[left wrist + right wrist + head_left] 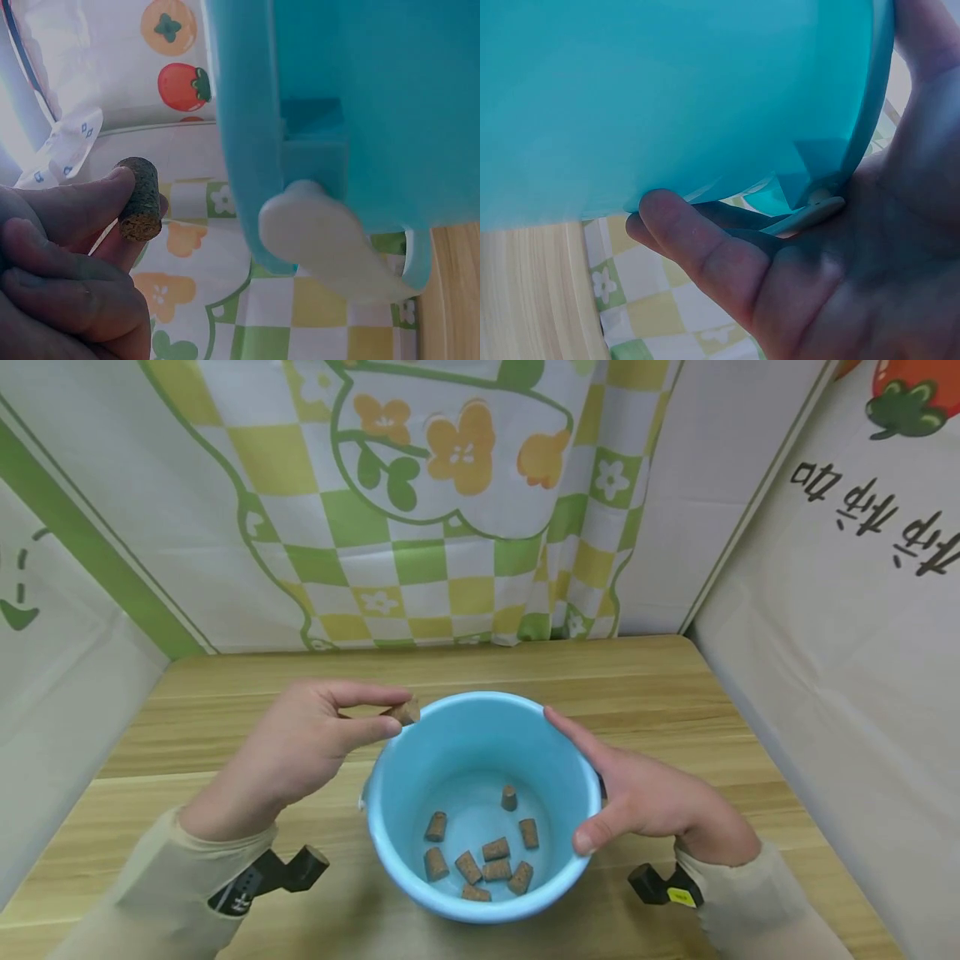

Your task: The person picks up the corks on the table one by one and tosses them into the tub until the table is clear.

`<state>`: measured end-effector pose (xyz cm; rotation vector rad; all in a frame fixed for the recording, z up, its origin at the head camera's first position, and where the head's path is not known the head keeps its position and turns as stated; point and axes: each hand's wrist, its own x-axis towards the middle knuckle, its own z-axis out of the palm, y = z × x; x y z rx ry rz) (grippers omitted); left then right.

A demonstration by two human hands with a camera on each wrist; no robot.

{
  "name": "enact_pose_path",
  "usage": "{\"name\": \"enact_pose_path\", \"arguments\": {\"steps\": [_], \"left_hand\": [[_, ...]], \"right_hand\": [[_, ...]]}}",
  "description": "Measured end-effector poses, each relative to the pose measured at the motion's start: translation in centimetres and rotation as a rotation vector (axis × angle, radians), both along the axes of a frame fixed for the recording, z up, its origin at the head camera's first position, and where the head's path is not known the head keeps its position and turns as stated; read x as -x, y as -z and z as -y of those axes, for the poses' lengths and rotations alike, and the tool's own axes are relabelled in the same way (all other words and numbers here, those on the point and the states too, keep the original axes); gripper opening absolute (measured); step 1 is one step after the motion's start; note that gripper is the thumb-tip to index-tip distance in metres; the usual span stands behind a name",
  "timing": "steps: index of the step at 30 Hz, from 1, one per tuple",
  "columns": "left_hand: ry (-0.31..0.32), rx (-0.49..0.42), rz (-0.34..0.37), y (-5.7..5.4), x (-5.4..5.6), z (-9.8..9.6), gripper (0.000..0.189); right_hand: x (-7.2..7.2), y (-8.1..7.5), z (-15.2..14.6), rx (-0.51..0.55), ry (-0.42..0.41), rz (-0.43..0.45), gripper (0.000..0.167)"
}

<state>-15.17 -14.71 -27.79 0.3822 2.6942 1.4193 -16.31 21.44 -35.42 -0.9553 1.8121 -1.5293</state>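
A light blue bucket (pixel 480 909) stands on the wooden table. Between thumb and fingers my left hand (pixel 303 735) pinches a cork (pixel 140 196), held up at the bucket's left rim. From the right side my right hand (pixel 648 789) grips the bucket, with its thumb over the rim and its other fingers along the outer wall (pixel 652 97). Several loose corks (pixel 496 870) lie on the bucket's bottom, and one cork (pixel 509 797) stands upright farther back. In the left wrist view, a white handle end (pixel 315 229) joins the bucket's side.
Wooden table (pixel 247 677) surrounds the bucket. A checked, flower-printed cloth (pixel 420 560) hangs behind its far edge. White printed cloth walls (pixel 840 635) close in on the left and right. Each wrist carries a black strapped device (pixel 663 887).
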Motion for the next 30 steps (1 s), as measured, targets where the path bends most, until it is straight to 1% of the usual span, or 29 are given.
{"name": "enact_pose_path", "arguments": {"steps": [3,7,10,14,21,23,26,27,28,30], "left_hand": [[0.022,0.006,0.003,0.2,0.1,-0.4,0.031],[0.052,-0.019,0.040,0.4,0.2,-0.9,0.030],[0.060,-0.024,0.068,0.5,0.1,-1.0,0.030],[0.068,-0.014,0.088,0.4,0.1,-1.2,0.029],[0.076,0.052,0.061,0.3,0.3,-1.5,0.029],[0.083,0.056,0.053,0.3,0.3,-1.7,0.029],[0.095,0.037,0.056,0.3,0.4,-2.0,0.029],[0.097,0.030,0.057,0.3,0.4,-2.1,0.031],[0.096,0.034,0.057,0.3,0.4,-2.2,0.037],[0.090,0.055,0.045,0.3,0.3,-2.4,0.057]], "right_hand": [[0.0,0.0,0.0,0.001,0.001,0.003,0.124],[-0.1,0.1,-0.1,0.001,0.005,0.005,0.124],[-0.1,0.1,0.0,0.004,0.011,0.011,0.124],[-0.1,0.2,0.0,0.010,0.013,0.028,0.124],[0.0,0.1,0.0,-0.005,0.011,0.000,0.124],[0.0,0.1,0.0,-0.005,0.010,0.002,0.124],[-0.1,0.1,0.0,-0.001,0.011,0.009,0.124],[-0.1,0.1,0.1,0.002,0.010,0.014,0.124],[-0.1,0.1,0.1,0.001,0.011,0.016,0.123],[-0.1,0.1,0.1,0.000,0.015,0.020,0.123]]}}
